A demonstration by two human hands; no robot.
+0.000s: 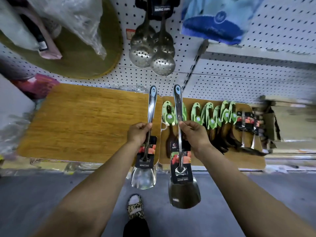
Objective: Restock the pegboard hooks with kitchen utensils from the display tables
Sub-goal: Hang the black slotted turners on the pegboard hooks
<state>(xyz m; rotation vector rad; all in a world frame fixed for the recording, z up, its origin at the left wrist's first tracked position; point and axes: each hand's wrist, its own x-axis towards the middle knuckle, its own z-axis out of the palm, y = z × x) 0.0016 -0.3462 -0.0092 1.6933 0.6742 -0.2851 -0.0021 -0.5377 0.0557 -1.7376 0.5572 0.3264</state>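
- Step in hand: you have two steel turners lifted off the table and carried upright in front of the pegboard (222,79); by my judgement this is the carry stage, hanging not yet done.
- Your left hand (138,132) pinches the left turner (147,144) at mid-handle, fingers curled round the shaft; its blue hang-loop points up, its blade hangs below your wrist over the floor.
- Your right hand (192,132) grips the right turner (179,151) the same way, loop up, the darker blade hanging lower and nearer you.
- Both turners carry black label cards near the blade; the two stand side by side, apart.
- The slotted ladles (152,50) already hang from a hook above, directly over the two loops but well clear of them.
- On the table (85,120) beyond your right hand lies a row of green-carded utensils (213,117), untouched.
- Next move calls for raising one loop to a free hook and threading it on; no free hook is plainly visible from here, so find it before lifting.
- Risk, as I judge it: the swinging blades may knock the hanging ladles.
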